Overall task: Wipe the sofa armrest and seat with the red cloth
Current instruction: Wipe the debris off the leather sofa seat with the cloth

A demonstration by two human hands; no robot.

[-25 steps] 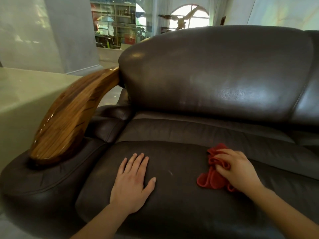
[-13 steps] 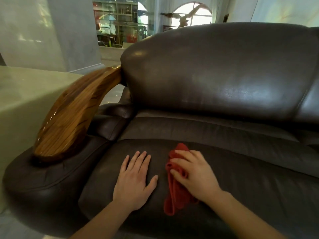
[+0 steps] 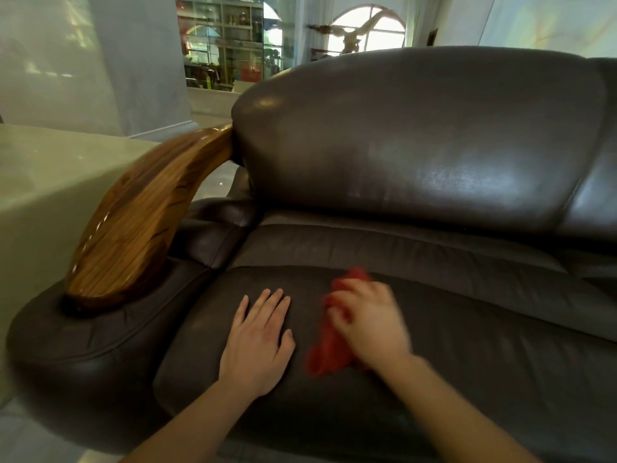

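1. I see the right hand (image 3: 367, 324) pressed down on the red cloth (image 3: 329, 349), fingers curled over its bunched top; the hand is motion-blurred, so I cannot tell whether the fingers pinch the fabric or only bear on it.
2. The cloth lies on the dark leather seat cushion (image 3: 484, 362) – crumpled, one tuft poking out beyond the fingertips toward the backrest (image 3: 417, 135), a longer fold trailing back along the thumb side toward the wrist.
3. Just beside the cloth, on its thumb side, my left hand (image 3: 258, 342) rests flat on the same cushion, fingers spread a little and extended, palm down, holding nothing.
4. The two hands are near each other but apart; a strip of bare leather shows between the left thumb and the cloth.
5. Farther out past the left hand – well apart from the grip – the curved wooden armrest (image 3: 140, 222) rises from the padded leather arm (image 3: 86, 342) up to the backrest corner.
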